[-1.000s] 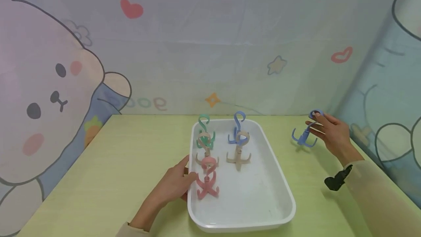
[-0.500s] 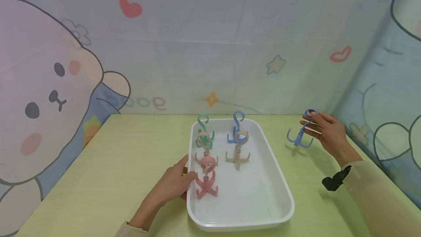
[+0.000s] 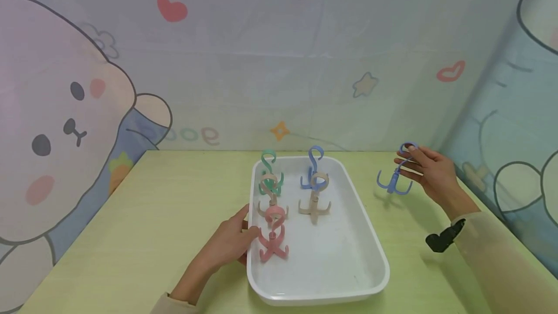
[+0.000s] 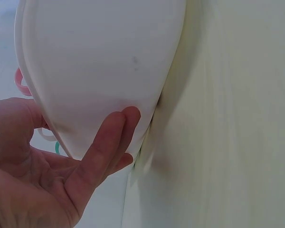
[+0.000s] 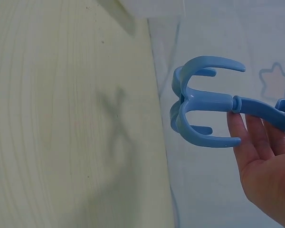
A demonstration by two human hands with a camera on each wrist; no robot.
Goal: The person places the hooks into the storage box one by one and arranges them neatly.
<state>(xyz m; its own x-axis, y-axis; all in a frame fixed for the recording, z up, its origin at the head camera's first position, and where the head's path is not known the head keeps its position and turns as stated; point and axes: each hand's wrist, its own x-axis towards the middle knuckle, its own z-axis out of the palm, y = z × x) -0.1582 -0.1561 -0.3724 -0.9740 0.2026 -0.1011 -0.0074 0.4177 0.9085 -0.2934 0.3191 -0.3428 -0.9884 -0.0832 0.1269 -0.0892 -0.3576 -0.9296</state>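
My right hand [image 3: 438, 177] holds a blue multi-prong hanging hook [image 3: 394, 182] by its curved top, above the table right of the tray. In the right wrist view the prongs of this blue hook [image 5: 211, 101] point back towards the hand [image 5: 270, 166]. My left hand [image 3: 227, 243] grips the left rim of a white tray [image 3: 327, 265], thumb over the edge. Fingers [image 4: 97, 154] lie against its outer wall in the left wrist view. Inside stand a green hook [image 3: 270, 185], another blue hook [image 3: 311, 180], two beige hooks [image 3: 315, 206] and a pink hook [image 3: 273, 247].
The light yellow-green table [image 3: 144, 236] extends on both sides of the tray. A cartoon-printed cloth [image 3: 244, 62] hangs behind it and along the sides. A black strap piece [image 3: 442, 241] hangs at my right wrist.
My right hand has moved slightly left with the blue hook, closer to the tray. The left hand keeps its grip on the rim.
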